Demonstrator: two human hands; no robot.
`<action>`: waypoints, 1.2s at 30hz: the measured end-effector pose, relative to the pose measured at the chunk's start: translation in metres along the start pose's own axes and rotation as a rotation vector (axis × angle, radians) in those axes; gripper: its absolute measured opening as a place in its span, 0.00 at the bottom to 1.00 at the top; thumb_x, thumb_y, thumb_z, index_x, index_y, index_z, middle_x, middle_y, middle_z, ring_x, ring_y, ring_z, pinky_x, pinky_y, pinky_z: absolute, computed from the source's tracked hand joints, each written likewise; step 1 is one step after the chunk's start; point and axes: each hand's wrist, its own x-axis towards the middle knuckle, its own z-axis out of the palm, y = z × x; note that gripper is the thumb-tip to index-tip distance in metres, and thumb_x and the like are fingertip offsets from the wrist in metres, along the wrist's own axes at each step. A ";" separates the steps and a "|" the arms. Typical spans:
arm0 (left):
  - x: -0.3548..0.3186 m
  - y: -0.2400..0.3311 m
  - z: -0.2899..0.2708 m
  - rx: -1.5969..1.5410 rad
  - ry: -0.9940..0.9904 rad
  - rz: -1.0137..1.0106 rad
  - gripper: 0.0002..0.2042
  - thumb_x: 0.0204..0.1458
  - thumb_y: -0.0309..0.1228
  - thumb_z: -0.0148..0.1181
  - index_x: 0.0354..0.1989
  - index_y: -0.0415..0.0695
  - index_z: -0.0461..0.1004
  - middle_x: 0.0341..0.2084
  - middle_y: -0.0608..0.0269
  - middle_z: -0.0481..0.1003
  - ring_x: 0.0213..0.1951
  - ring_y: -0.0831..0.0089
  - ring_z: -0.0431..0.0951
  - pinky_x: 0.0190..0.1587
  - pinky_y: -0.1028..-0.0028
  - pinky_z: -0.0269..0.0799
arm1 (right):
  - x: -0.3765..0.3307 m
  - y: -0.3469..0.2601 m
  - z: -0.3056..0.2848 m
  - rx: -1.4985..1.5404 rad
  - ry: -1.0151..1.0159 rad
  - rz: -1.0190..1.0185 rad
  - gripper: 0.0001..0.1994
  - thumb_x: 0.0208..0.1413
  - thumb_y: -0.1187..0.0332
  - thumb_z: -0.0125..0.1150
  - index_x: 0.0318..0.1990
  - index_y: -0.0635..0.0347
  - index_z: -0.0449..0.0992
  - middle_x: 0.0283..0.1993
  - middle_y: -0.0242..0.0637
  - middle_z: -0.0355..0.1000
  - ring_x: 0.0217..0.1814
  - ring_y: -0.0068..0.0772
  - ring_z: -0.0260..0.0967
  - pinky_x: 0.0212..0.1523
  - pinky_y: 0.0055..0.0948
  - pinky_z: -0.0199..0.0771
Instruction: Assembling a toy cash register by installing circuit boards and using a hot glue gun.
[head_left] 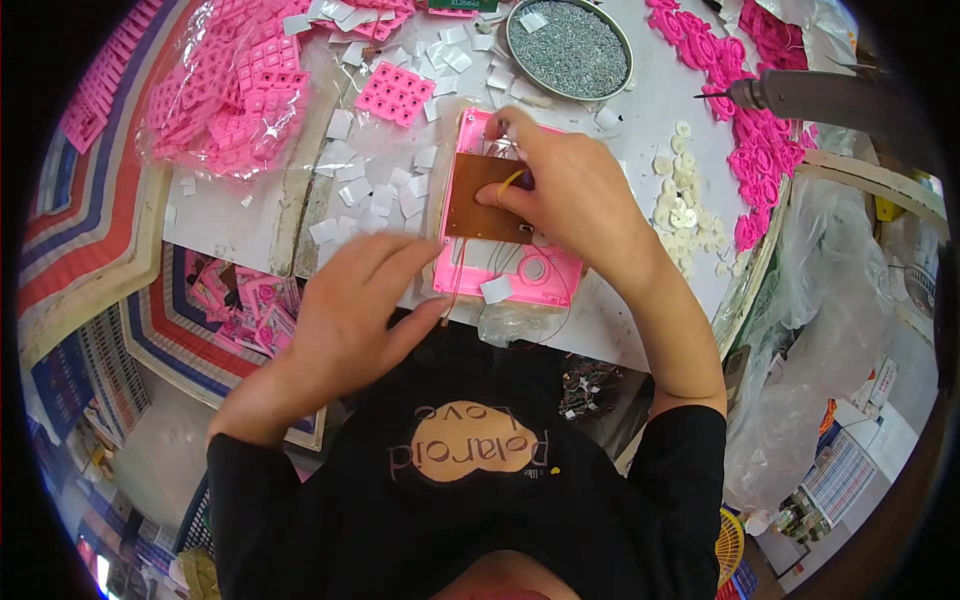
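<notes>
A: On the white table [640, 130], just nearer the person than the round metal dish [568, 45], where exactly does the pink casing [520, 270] lie under the hands?

B: It lies flat, open side up. The right hand [565, 190] rests on top of it, fingers bent down onto the brown circuit board [480, 205] that sits inside the casing. Thumb and forefinger are pinched nearly together on a small yellow-and-purple bit at the board's right edge; what that bit is, I cannot tell.

A: And the left hand [350, 310]?

B: It lies just left of the casing, fingers loosely spread and flat, thumb tip touching the casing's near left corner. It grasps nothing.

A: Materials?

B: The casing is glossy moulded pink plastic, rectangular with rounded corners, with a round recess near its lower edge. The board is matt brown, flat and rectangular. Thin wires [520, 325] trail off the casing's near edge.

A: What lies around the casing?

B: Left of it, many small white squares [350, 190] are scattered; beyond those lies a clear bag of pink keypad mats [230, 90], soft-looking and gridded. One loose mat [395, 93] lies between the bag and the dish. The dish holds a grey heap of tiny metal parts. Right of the casing are small white round discs [685, 205], then a ridge of pink ring-shaped pieces [745, 140]. A grey power screwdriver [800, 95] hangs over that ridge, tip pointing towards the dish.
</notes>
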 end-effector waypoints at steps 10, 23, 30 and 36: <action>0.031 -0.006 0.014 0.350 -0.056 0.274 0.35 0.46 0.47 0.68 0.58 0.34 0.72 0.54 0.54 0.72 0.64 0.60 0.67 0.64 0.56 0.58 | -0.043 -0.004 -0.004 -0.165 0.315 -0.179 0.29 0.44 0.63 0.74 0.53 0.67 0.73 0.54 0.48 0.74 0.59 0.49 0.70 0.52 0.41 0.73; 0.073 -0.003 -0.030 0.172 -0.348 0.265 0.24 0.46 0.42 0.70 0.49 0.39 0.78 0.47 0.55 0.77 0.50 0.58 0.77 0.48 0.62 0.70 | -0.068 -0.026 0.022 -0.329 0.037 -0.160 0.28 0.55 0.55 0.64 0.56 0.70 0.74 0.65 0.50 0.68 0.70 0.49 0.61 0.66 0.50 0.61; 0.263 -0.035 -0.023 0.575 0.018 0.254 0.08 0.46 0.33 0.59 0.24 0.44 0.83 0.27 0.54 0.82 0.32 0.54 0.83 0.36 0.54 0.76 | -0.069 -0.032 0.024 -0.293 0.056 -0.136 0.28 0.55 0.54 0.64 0.56 0.70 0.74 0.65 0.50 0.67 0.69 0.50 0.60 0.65 0.52 0.61; 0.296 -0.057 0.012 0.840 -0.051 0.377 0.10 0.49 0.35 0.57 0.24 0.47 0.83 0.29 0.55 0.82 0.36 0.58 0.82 0.47 0.57 0.70 | -0.072 -0.028 0.022 -0.157 0.097 -0.133 0.29 0.53 0.54 0.65 0.53 0.71 0.75 0.64 0.53 0.67 0.68 0.52 0.60 0.65 0.55 0.61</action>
